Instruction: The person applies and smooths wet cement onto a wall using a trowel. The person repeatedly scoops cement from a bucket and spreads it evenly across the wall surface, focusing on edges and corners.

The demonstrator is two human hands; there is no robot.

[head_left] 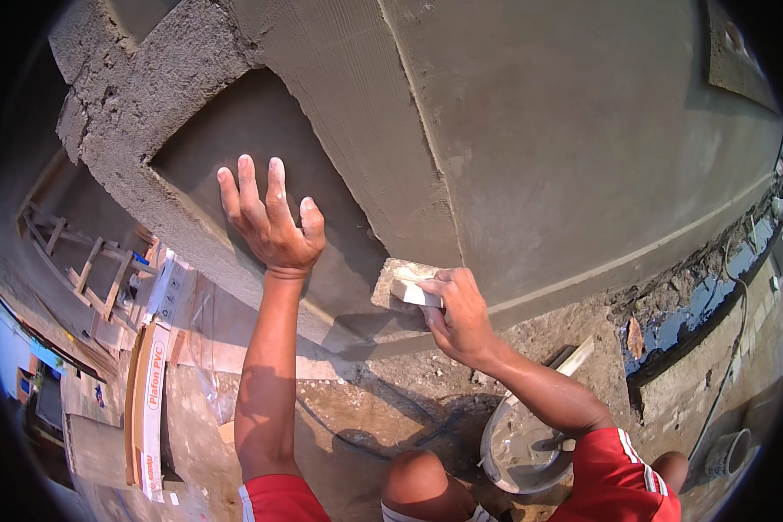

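A grey plastered wall (583, 130) fills the upper view, with a dark rectangular recess (244, 122) framed by rough mortar at its left. My left hand (276, 217) is raised over the recess with its fingers spread and holds nothing; whether the palm touches the surface cannot be made out. In my right hand (463, 313) is a small hand float (411, 291) with a pale block grip and a mortar-crusted face. My fingers pinch its grip beside the recess's lower right corner. How firmly its face meets the plaster is hidden.
Beside my knee stands a round bucket (493, 439) with wet mortar and a tool inside. A plank (577, 355) lies behind it. Long cardboard boxes (150, 409) and a wooden ladder-like frame (104, 270) are at left. A cup-like container (728, 452) and a cable (732, 357) lie right.
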